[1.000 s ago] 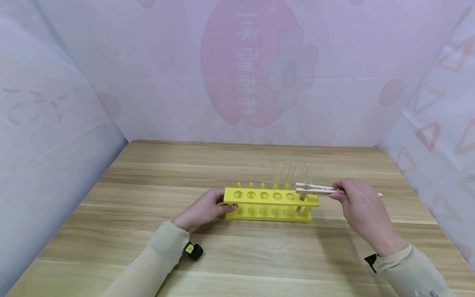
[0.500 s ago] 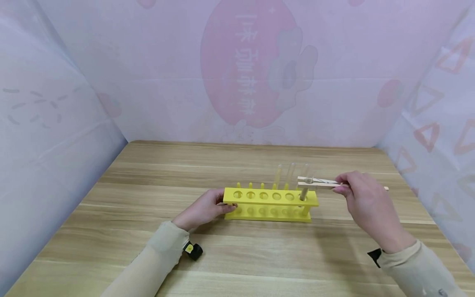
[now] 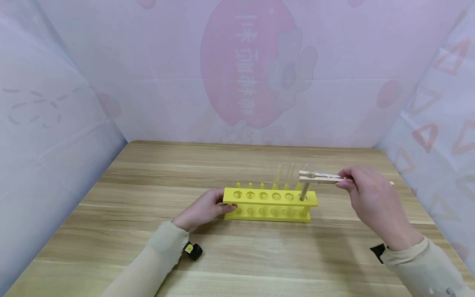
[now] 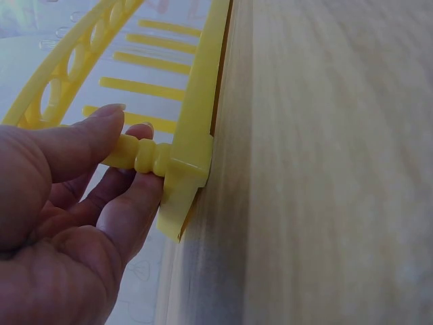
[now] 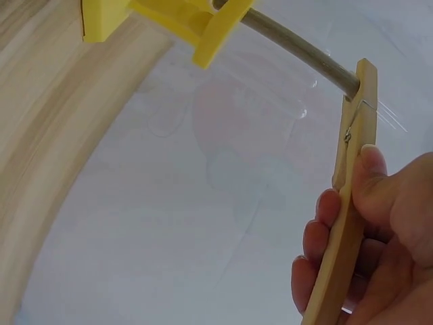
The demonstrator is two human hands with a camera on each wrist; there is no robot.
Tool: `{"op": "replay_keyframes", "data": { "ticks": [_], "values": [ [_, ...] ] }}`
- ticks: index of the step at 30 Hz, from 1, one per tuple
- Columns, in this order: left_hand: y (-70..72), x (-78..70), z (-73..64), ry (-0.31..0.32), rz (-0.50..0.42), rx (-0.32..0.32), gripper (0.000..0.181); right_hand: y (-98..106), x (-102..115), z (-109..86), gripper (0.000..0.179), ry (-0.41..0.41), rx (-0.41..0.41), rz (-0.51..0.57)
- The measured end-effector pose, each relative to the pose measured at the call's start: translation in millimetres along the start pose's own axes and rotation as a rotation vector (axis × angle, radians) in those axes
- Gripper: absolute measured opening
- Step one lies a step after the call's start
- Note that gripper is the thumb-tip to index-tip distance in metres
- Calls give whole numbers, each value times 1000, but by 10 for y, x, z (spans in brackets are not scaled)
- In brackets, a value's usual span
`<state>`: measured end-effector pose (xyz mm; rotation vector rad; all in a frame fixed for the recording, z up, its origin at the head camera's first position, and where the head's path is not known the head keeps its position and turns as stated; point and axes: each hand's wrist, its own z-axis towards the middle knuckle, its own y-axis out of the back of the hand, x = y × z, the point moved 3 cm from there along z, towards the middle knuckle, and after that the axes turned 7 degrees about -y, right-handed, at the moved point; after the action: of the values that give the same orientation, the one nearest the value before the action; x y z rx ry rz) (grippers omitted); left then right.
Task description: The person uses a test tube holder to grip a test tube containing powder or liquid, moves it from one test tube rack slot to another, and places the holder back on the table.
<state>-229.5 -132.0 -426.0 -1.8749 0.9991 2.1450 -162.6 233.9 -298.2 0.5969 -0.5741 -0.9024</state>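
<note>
A yellow test tube rack [image 3: 271, 199] stands on the table. My left hand [image 3: 208, 206] holds its left end, thumb and fingers around the end post [image 4: 150, 156] in the left wrist view. My right hand [image 3: 372, 202] grips a wooden test tube clamp [image 3: 323, 180] by its handle. The clamp's tip is closed around the upper part of a test tube [image 3: 304, 192] with grey-brown contents. That tube tilts slightly, its lower part within the rack's rightmost hole. In the right wrist view a long stretch of the tube [image 5: 298, 49] shows between clamp and rack.
Three clear test tubes [image 3: 290, 174] stand upside down on pegs at the rack's back right. Bare pegs [image 3: 250, 185] line the back left. Wood-grain table [image 3: 167, 173] surrounds the rack, with printed cloth walls [image 3: 163, 103] behind and at both sides.
My right hand has moved up and slightly right with the clamp, drawing the test tube partway up out of the rack's rightmost hole. My left hand has stayed on the rack.
</note>
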Motion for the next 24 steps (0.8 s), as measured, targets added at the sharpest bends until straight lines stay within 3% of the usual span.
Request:
{"op": "replay_keyframes", "data": {
  "ticks": [9,13,18,24],
  "values": [
    [1,-8,-2,3,12,-1,22,89,21,67,22,-8,-15,-4],
    [2,-1,-2,0,13,0,23,133,34,98,31,-7,-35,-12],
    [1,3,2,-2,6,3,24,176,71,144,21,-36,-43,2],
    [-1,-1,1,7,-4,2,24,204,116,196,29,-55,-40,33]
  ]
}}
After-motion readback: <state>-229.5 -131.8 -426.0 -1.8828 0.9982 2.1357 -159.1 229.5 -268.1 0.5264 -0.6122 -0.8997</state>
